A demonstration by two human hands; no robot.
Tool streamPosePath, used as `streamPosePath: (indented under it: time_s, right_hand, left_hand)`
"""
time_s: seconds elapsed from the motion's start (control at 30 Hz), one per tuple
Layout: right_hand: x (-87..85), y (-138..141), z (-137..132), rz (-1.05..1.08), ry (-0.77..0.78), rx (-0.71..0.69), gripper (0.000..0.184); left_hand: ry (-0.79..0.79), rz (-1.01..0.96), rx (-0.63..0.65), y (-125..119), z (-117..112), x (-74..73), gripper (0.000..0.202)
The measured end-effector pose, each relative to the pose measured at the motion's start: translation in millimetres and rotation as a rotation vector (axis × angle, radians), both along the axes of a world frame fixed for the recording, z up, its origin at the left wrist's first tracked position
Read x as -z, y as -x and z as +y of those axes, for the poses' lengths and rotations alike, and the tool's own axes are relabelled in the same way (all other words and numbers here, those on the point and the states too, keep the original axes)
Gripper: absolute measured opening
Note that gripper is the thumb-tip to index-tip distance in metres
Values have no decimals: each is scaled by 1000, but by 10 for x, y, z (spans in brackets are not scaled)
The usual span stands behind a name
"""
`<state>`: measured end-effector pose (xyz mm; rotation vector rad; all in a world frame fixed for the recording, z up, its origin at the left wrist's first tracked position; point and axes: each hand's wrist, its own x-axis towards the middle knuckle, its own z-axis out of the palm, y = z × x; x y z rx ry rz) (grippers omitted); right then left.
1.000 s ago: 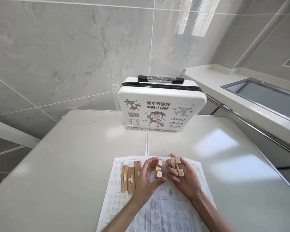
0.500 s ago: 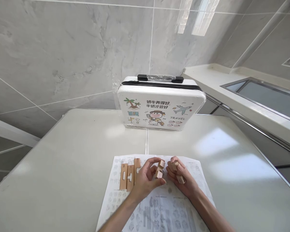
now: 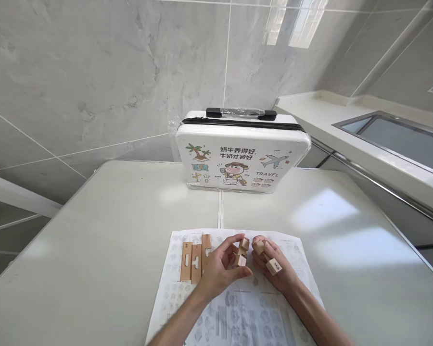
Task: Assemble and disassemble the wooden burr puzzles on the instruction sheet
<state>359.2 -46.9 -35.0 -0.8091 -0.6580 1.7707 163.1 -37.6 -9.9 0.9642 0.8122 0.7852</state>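
Observation:
My left hand (image 3: 222, 264) pinches a notched wooden puzzle piece (image 3: 242, 253) between thumb and fingertips, holding it above the paper. In my right hand (image 3: 277, 269) is another wooden puzzle piece (image 3: 274, 266), its end marked with a 3; the fingers partly cover it. The two pieces are close together but apart. Left of my left hand, flat wooden plates lie side by side: one marked 2 with a straight slot (image 3: 185, 262), one marked 1 with a T-shaped slot (image 3: 196, 264), and a third plate (image 3: 206, 242) partly hidden by my hand.
Under my hands lies a large printed sheet (image 3: 234, 317) with small diagrams, on a pale table (image 3: 94, 250). A white cartoon suitcase (image 3: 288, 139) in plastic wrap stands at the back against the tiled wall. To the right runs a counter (image 3: 310, 108) with a sink (image 3: 400, 139).
My right hand has turned its piece, so the end marked 3 now shows more clearly. The left hand keeps its piece, almost unmoved. The view has shifted slightly.

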Motion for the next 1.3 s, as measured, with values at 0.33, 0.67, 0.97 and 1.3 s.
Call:
streamPosePath:
  time_s: [0.33, 0.67, 0.97, 1.3]
  right_hand:
    - [-2, 68, -16, -185, 21, -22, 45]
    - [-51, 50, 19, -122, -19, -14, 45]
    - [-122, 60, 29, -140, -71, -49, 36]
    - [-131, 70, 11, -178, -31, -38, 40]
  left_hand:
    - [27, -47, -43, -34, 12, -8, 87]
    - [-128, 59, -92, -49, -6, -60, 80]
    - [-279, 233, -174, -76, -41, -114, 73]
    - [-329, 273, -137, -69, -99, -81, 71]
